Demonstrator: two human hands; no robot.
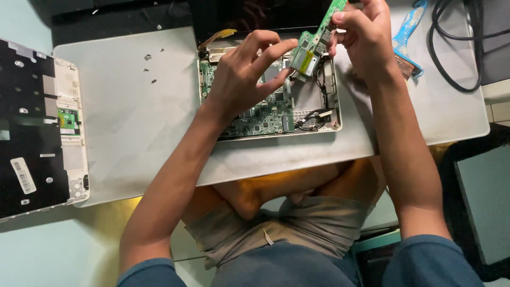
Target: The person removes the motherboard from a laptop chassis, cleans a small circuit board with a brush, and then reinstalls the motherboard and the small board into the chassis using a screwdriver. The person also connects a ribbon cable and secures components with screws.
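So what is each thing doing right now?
Small green circuit board: lifted, pinched by both hands.
Left hand: fingers touching the board's lower end.
Right hand: gripping the board.
Opened laptop base: cover off, insides showing.
Removed cover: lying inside-up.
Screws: loose on the tabletop.

white barcode label [23,175], black panel [32,133]
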